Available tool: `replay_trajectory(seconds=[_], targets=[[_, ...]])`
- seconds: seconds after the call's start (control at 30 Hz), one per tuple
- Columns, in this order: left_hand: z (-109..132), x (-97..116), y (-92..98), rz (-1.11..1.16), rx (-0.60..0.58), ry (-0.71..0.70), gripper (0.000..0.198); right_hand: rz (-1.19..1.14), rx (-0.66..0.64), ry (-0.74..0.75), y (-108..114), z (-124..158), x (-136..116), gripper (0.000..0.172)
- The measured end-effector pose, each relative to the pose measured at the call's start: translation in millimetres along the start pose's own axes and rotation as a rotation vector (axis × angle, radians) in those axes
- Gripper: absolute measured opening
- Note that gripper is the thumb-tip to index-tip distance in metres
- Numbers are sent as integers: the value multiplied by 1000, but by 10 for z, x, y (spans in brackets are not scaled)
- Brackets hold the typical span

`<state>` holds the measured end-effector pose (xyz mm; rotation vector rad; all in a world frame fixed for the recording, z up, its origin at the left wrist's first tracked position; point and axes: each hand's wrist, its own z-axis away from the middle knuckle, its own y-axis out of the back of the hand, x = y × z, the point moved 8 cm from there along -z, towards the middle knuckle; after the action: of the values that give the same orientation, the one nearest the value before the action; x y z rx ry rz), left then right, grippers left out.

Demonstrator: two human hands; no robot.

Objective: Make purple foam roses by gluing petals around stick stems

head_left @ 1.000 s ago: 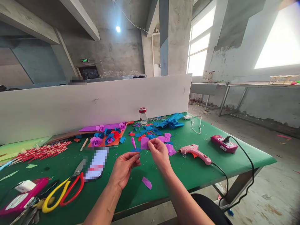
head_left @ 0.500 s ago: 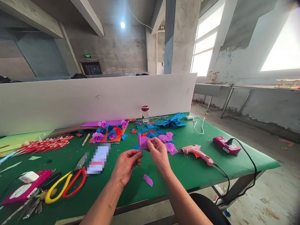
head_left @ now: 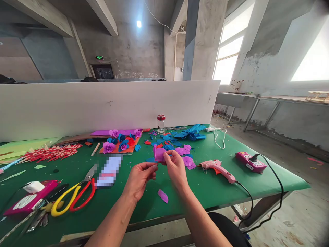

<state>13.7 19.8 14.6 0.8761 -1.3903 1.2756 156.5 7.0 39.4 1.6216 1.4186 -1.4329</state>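
Over the table, my right hand (head_left: 176,168) pinches a piece of purple crepe paper (head_left: 160,154) between thumb and fingers. The paper's left edge stands up in a narrow roll. Just below that roll, the fingertips of my left hand (head_left: 141,177) are pressed together; what they hold, if anything, is hidden. Behind and right of my hands lie more purple paper petals (head_left: 189,162). One loose purple petal (head_left: 162,196) rests on the table below them. A pink glue gun (head_left: 218,168) lies to the right, its nozzle pointing toward the petals.
Red-and-yellow scissors (head_left: 77,195) lie left on the green table (head_left: 200,192), near a pixelated, phone-like rectangle (head_left: 109,171). Paper flowers (head_left: 109,147), blue paper (head_left: 194,133) and a lidded glass jar (head_left: 161,125) stand toward the white board (head_left: 128,106). A corded pink power strip (head_left: 251,162) sits right.
The camera view has shifted slightly, so the scene sits a little further right. Both hands keep nearly the same pose around the purple paper.
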Motion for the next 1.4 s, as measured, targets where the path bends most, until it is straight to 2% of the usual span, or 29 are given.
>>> replay_trajectory(seconds=[0.43, 0.87, 1.27, 1.4], targets=[[-2, -28, -36, 21, -23, 3, 30, -106, 25, -79, -59, 57, 56, 22], [-5, -22, -13, 24, 1, 2, 31, -127, 15, -78, -56, 52, 78, 24], [5, -12, -1, 42, 50, 0, 32, -272, 7, -165, -115, 133, 78, 27], [13, -7, -2, 61, 57, -5, 30, -357, -48, -182, -183, 161, 98, 28]])
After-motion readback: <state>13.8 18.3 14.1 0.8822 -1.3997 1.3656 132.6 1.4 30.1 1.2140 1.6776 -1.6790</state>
